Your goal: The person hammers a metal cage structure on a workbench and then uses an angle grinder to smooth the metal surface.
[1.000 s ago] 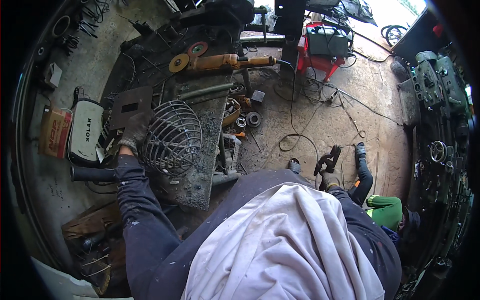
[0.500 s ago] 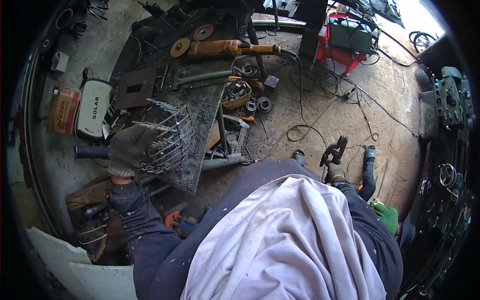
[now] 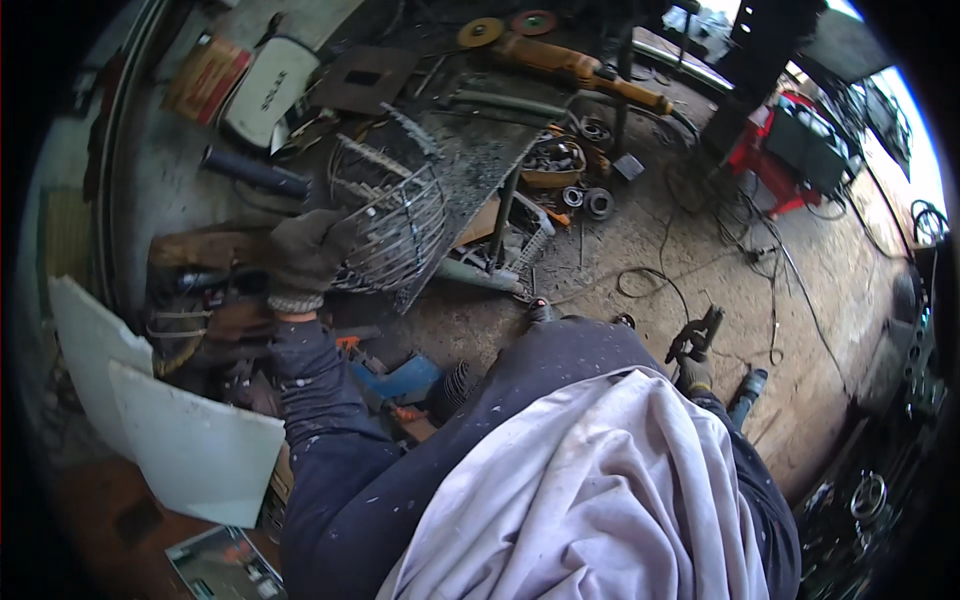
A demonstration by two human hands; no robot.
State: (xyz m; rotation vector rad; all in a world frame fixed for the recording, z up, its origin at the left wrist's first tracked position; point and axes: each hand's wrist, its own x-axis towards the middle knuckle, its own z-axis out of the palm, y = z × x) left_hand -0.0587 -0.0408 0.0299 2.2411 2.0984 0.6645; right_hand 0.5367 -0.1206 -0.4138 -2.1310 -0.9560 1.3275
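Note:
My left hand [image 3: 310, 250], in a dark work glove, is closed on the left side of a cage-like basket of bent metal rods [image 3: 405, 235]. The basket tilts over the near end of a dark, gritty metal worktable [image 3: 490, 165]. Off to the right, low beside my body, my gloved right hand [image 3: 692, 372] is closed round a dark tool [image 3: 712, 325] that looks like a welding electrode holder. Its far end is too small to make out.
An orange angle grinder [image 3: 560, 62] lies on the table's far side, near two round discs. Under the table stands a box of metal parts [image 3: 553, 165]. Cables [image 3: 650, 285] loop over the floor. A red stand [image 3: 765, 165] is at far right, white panels [image 3: 195, 440] at near left.
My view has swung left, so the surroundings shift right and turn. My left hand keeps its grip, and the basket now sits tilted differently. My right hand still holds the dark tool.

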